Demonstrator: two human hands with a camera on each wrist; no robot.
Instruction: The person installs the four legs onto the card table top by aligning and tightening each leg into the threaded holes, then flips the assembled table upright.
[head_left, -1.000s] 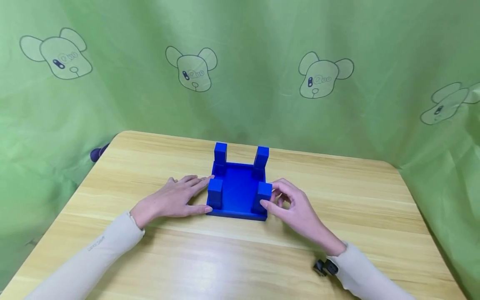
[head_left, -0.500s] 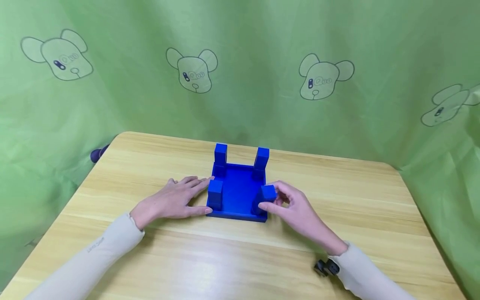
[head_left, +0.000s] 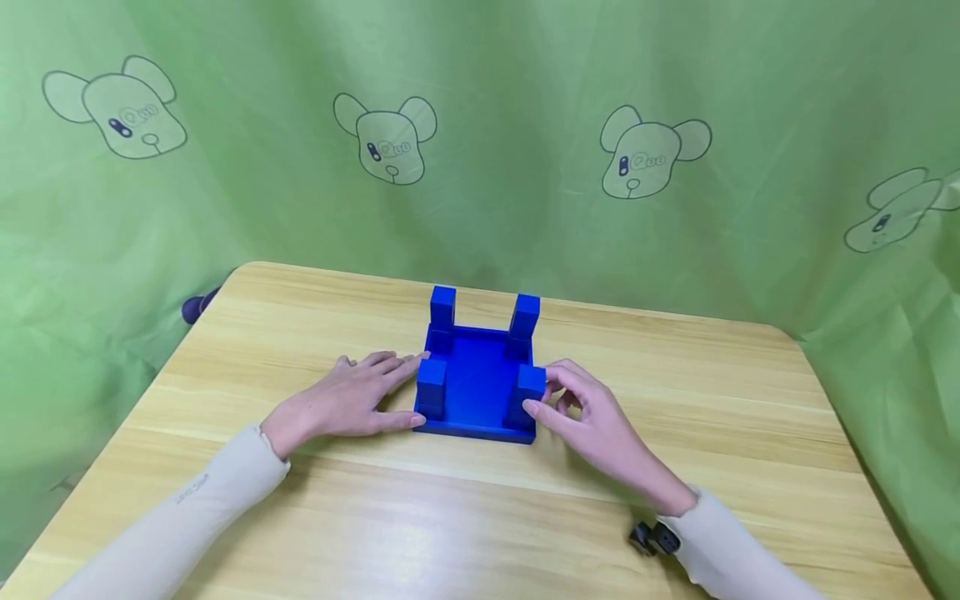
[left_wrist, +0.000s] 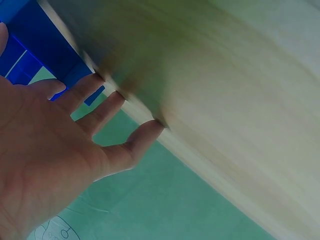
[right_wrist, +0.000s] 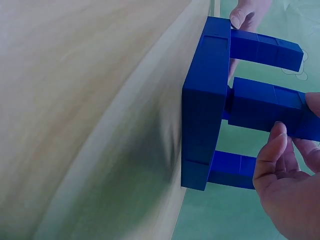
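Observation:
A blue square base (head_left: 477, 387) with a low rim lies on the table, one blue post rising at each corner, like a small upturned table. My right hand (head_left: 592, 421) pinches the near right post (head_left: 531, 383) between thumb and fingers. The right wrist view shows a narrow neck between this post (right_wrist: 267, 102) and the base; the other visible posts sit closer to it. My left hand (head_left: 348, 402) lies with fingers extended, thumb and a fingertip touching the base's left side beside the near left post (head_left: 431, 387).
The wooden table (head_left: 360, 517) reaches to a green curtain (head_left: 510, 225) printed with mouse heads. A dark purple object (head_left: 192, 309) shows past the table's left edge. A small black device (head_left: 654, 537) is at the right sleeve.
The near right post leaned to the right half a second ago and now stands straighter, much as a second ago. My right hand shifted slightly with it. The left hand kept its place.

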